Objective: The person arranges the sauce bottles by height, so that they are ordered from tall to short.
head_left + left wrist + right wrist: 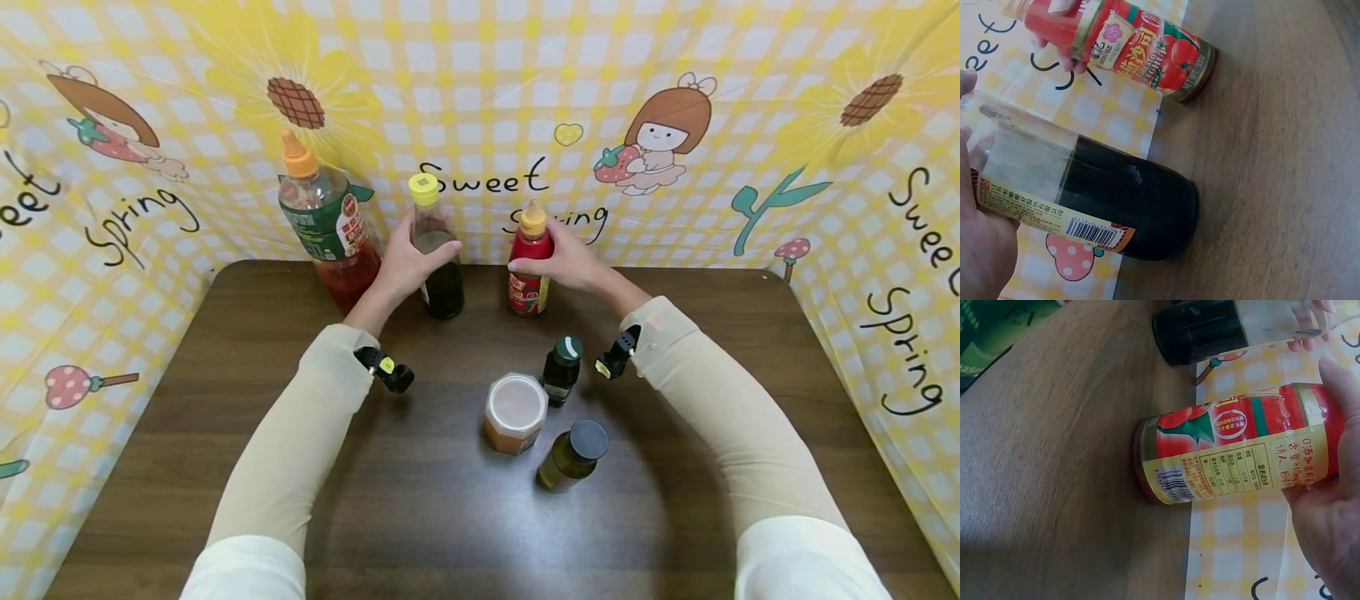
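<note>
My left hand (pixel 412 260) grips the upper part of a clear bottle of dark sauce (pixel 446 287) with a yellow cap. In the left wrist view this sauce bottle (pixel 1129 194) shows a barcode label and dark liquid filling its lower part. My right hand (pixel 567 260) holds a red tomato ketchup bottle (pixel 528 293) around its upper body, below the yellow nozzle cap. The ketchup bottle (pixel 1235 444) turns its yellow nutrition label to the right wrist camera. Both bottles stand upright at the back of the table, a short gap apart.
Left of the sauce bottle stands a large bottle of red sauce (pixel 330 225) with an orange tip, partly behind my left hand. Nearer on the table (pixel 420 517) are an orange-filled jar (pixel 516 412), a small dark green-capped bottle (pixel 561 371) and a grey-lidded jar (pixel 573 456).
</note>
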{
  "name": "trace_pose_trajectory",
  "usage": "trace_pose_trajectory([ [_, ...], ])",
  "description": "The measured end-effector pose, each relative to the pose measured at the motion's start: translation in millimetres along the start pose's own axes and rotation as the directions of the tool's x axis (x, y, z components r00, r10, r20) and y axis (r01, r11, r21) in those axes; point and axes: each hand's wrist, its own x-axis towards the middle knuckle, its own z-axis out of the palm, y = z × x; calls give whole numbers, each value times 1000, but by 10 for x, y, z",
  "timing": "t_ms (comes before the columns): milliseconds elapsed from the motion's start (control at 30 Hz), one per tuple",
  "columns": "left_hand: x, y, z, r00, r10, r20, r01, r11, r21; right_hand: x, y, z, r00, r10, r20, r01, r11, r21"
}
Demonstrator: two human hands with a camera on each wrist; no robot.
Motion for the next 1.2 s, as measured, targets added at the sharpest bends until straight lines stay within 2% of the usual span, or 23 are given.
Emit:
trace_pose_trajectory([
  [167,0,-19,9,1000,19,-4,-19,1000,-20,7,-63,36,999,14,28,-14,1000,-6],
  [400,14,-31,18,1000,9,-13,-9,1000,-26,-141,-364,11,997,56,62,-54,998,-33],
  [867,4,-51,35,999,20,-34,-22,999,-40,-205,-477,-3,987,139,79,-130,985,-112],
  [967,4,-53,43,999,19,-37,-20,999,-42,-190,-430,-12,984,159,82,-149,982,-120],
  [1200,-6,-45,41,999,16,-41,-18,998,-53,-110,-59,-71,983,159,86,-157,987,-35],
])
